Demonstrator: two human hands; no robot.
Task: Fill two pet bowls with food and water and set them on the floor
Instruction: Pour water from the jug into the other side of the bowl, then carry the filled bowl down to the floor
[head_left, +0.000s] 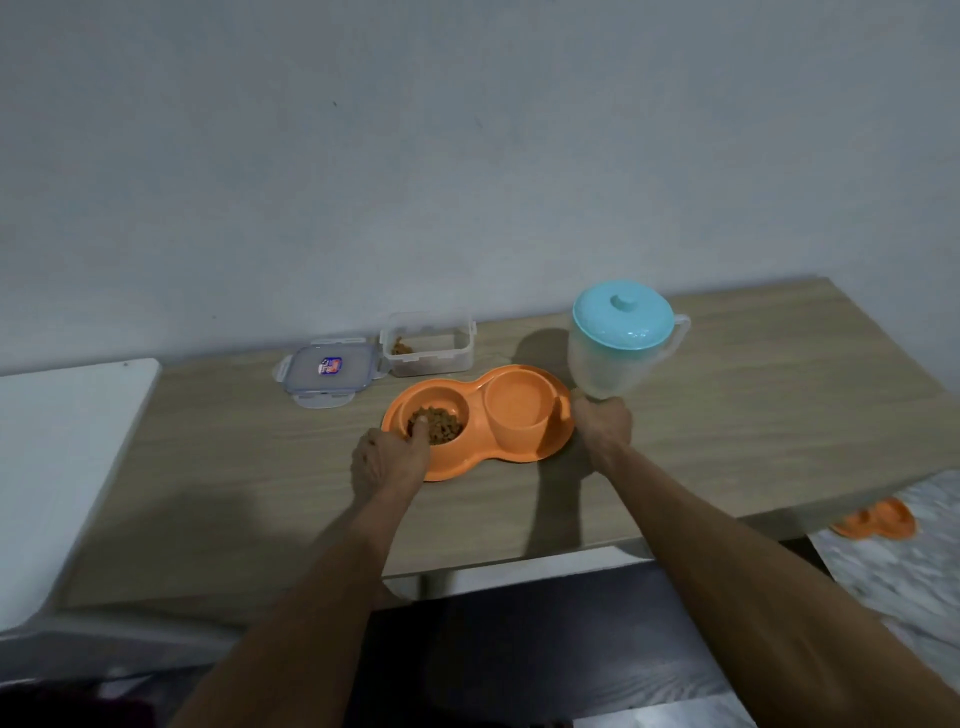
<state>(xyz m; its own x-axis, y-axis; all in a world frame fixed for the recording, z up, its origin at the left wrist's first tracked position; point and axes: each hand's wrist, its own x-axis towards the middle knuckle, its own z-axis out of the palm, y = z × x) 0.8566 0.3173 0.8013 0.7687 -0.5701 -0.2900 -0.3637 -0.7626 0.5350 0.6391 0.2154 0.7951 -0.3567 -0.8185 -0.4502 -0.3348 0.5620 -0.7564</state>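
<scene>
Both hands grip an orange double bowl (524, 447) on the table (753, 415): left hand (388, 460) closed on the kibble end, thumb inside; right hand (602, 423) closed on the water end. Beyond lies a lid (327, 375), its sticker unreadable.

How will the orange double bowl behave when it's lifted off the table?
The orange double bowl looks like rigid moulded plastic, so it probably won't flex. The right well seems to hold water and the left holds kibble, so any tilt likely spills. The left hand and right hand at opposite ends should keep it level.
</scene>
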